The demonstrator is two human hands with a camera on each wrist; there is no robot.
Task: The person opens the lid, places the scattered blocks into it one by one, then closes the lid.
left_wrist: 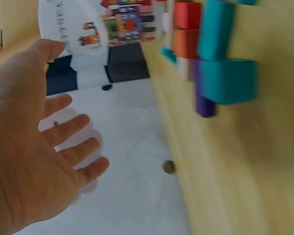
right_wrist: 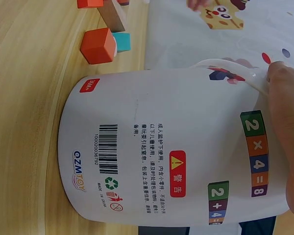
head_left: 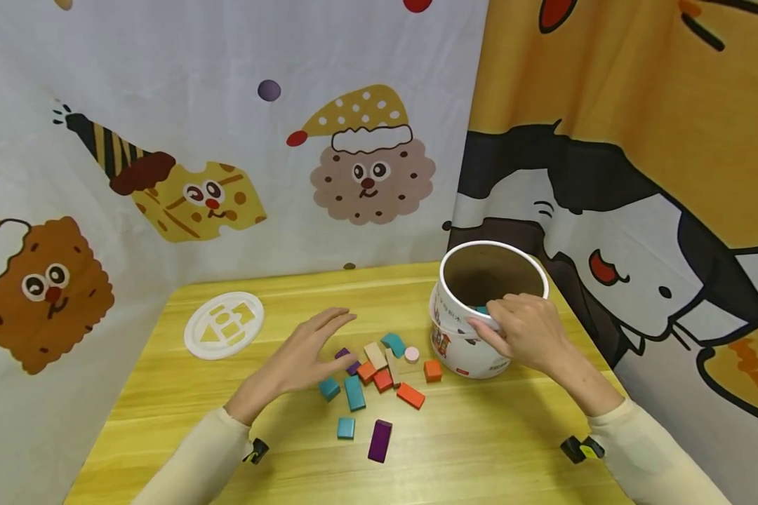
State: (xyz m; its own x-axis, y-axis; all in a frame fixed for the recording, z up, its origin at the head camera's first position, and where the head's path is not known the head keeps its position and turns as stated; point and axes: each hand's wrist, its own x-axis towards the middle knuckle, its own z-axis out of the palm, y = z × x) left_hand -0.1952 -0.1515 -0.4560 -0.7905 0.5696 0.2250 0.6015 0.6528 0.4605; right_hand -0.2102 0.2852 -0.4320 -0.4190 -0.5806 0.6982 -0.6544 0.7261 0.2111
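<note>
My right hand (head_left: 524, 330) grips the near rim of a white toy-block bucket (head_left: 467, 344), with the thumb outside and the other fingers over the edge; their tips are hidden. The bucket stands upright on the table, and a bit of teal shows inside it by the fingers. My left hand (head_left: 303, 354) hovers with spread, relaxed fingers just left of the loose wooden blocks, holding nothing. Among these are a teal block (head_left: 355, 393), an orange cube (head_left: 432, 371), a purple block (head_left: 380, 441) and a teal arch (head_left: 393, 344). In the left wrist view, the left palm (left_wrist: 34, 147) faces the camera.
A white round lid (head_left: 224, 326) with shape cut-outs lies at the table's back left. Behind the wooden table (head_left: 480, 449) hangs a printed cloth (head_left: 227, 70), with an orange one to the right. The bucket stands near the table's right edge.
</note>
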